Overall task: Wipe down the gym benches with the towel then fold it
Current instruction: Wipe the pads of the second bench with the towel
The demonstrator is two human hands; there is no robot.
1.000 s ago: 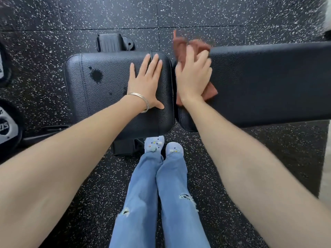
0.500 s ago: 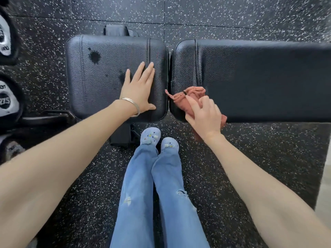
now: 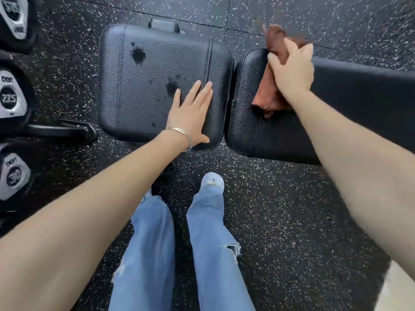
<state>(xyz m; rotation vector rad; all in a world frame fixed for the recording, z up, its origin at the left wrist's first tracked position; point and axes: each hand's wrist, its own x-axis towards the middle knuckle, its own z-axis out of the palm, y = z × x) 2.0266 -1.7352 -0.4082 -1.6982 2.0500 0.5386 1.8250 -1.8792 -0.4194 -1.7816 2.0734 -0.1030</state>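
Note:
A black padded gym bench lies across the view in two parts: a square seat pad (image 3: 146, 90) on the left and a long back pad (image 3: 359, 104) on the right. The seat pad carries dark wet spots. My left hand (image 3: 190, 113) rests flat on the seat pad's right side, fingers spread, with a thin bangle on the wrist. My right hand (image 3: 292, 70) presses a bunched rust-brown towel (image 3: 268, 95) onto the back pad near its far left end. Part of the towel sticks out past the pad's far edge.
Several dumbbell heads (image 3: 12, 97) line the left edge, with a black bar (image 3: 60, 131) on the floor beside them. A bench frame part (image 3: 164, 24) shows behind the seat pad. My legs in blue jeans (image 3: 208, 243) stand on the speckled rubber floor (image 3: 292, 209) before the bench.
My right hand has swept the towel from the back pad's near edge to its far edge. My left hand stays flat on the seat pad. The view has tilted and my feet have moved apart.

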